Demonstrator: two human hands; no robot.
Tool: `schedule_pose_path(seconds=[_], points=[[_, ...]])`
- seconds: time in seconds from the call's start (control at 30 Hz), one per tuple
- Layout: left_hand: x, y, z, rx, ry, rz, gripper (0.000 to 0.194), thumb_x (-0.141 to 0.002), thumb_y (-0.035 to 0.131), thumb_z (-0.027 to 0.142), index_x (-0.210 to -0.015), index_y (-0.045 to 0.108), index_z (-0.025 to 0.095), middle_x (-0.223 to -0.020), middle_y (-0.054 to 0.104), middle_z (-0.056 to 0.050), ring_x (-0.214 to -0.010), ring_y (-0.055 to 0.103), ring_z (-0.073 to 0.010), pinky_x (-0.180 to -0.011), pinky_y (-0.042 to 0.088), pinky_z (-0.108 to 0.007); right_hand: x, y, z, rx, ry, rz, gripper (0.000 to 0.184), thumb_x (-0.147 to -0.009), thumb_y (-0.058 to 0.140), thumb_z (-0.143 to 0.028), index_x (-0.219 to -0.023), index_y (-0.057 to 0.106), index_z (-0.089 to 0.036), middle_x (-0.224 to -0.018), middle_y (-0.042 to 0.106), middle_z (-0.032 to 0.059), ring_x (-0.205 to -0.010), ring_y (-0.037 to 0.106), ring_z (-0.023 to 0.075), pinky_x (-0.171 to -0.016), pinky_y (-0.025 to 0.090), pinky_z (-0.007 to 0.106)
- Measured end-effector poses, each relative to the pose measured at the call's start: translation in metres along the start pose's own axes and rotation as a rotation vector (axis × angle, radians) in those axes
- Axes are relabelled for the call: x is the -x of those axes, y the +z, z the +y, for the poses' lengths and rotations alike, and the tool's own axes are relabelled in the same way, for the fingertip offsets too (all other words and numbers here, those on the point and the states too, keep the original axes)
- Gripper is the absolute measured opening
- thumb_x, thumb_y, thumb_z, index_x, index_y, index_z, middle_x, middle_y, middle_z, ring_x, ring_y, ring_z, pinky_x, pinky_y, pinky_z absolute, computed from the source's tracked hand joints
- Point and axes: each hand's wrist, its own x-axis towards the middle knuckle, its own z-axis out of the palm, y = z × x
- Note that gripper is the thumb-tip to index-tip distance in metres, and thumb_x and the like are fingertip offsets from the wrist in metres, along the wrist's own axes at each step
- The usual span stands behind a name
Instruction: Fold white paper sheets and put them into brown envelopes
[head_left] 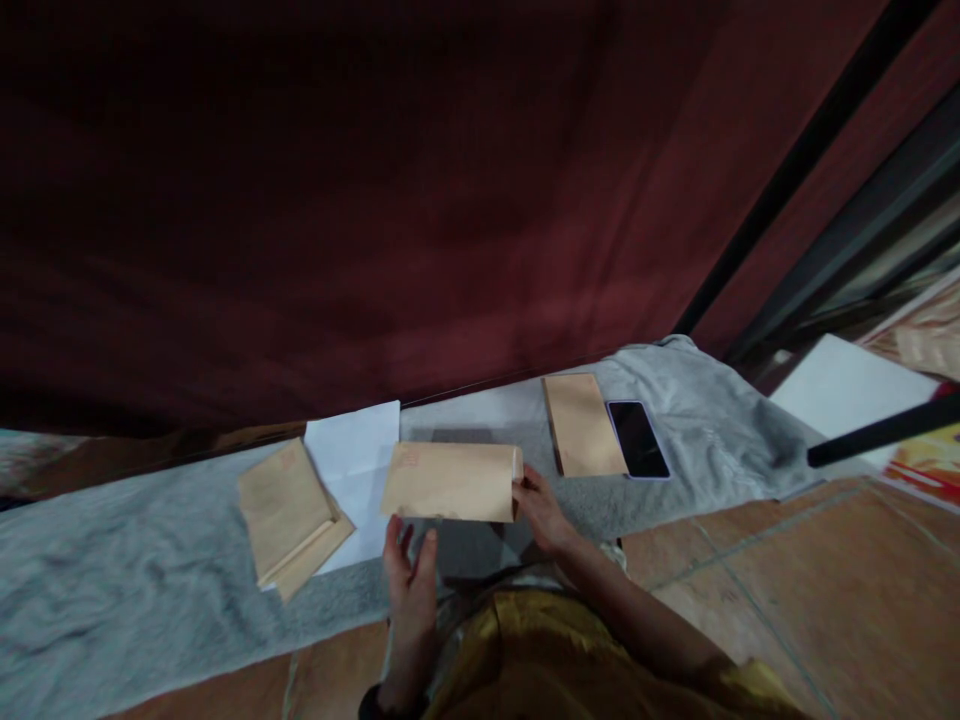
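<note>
A brown paper envelope (454, 482) is held level above the grey cloth, its flap end at the right. My right hand (538, 505) grips that right end, thumb on top and the other fingers partly hidden. Just below the envelope's lower left corner is my left hand (411, 565), thumb and fingers spread apart; a fingertip is close to the edge, and I cannot tell if it touches. To the left, several brown envelopes (281, 505) lie overlapping, partly on white paper sheets (364, 460). Another brown envelope or stack of them (585, 425) rests to the right.
A phone with a pale purple edge (639, 440) lies beside the right-hand envelopes. The grey cloth (720, 430) covers a long narrow surface. Behind it hangs a dark red curtain (450, 250). Black poles (787, 200) slant at the right, near a white board (855, 385). Tiled floor (787, 580) shows in front.
</note>
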Motion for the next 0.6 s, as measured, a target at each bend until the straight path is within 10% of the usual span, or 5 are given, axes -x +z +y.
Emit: schedule_pose_path(seconds=[0.3, 0.6], points=[[0.002, 0.046, 0.030, 0.689, -0.547, -0.276, 0.028, -0.080, 0.080, 0.027, -0.105, 0.068, 0.022, -0.117, 0.075, -0.008, -0.111, 0.072, -0.0236, -0.099, 0.058, -0.043, 0.008, 0.012, 0.016, 0.019, -0.024, 0.056, 0.032, -0.075, 0.068, -0.052, -0.096, 0.064, -0.028, -0.099, 0.076, 0.0056, -0.099, 0.068, 0.0281, -0.091, 0.055, 0.041], [-0.014, 0.053, 0.043, 0.755, -0.568, -0.282, 0.031, -0.070, 0.086, 0.016, -0.097, 0.069, 0.018, -0.101, 0.079, -0.004, -0.092, 0.076, -0.0190, -0.087, 0.060, -0.033, 0.007, 0.005, 0.011, 0.064, -0.043, 0.041, 0.036, -0.070, 0.064, -0.046, -0.096, 0.067, -0.023, -0.095, 0.076, 0.0059, -0.100, 0.068, 0.0286, -0.091, 0.054, 0.038]])
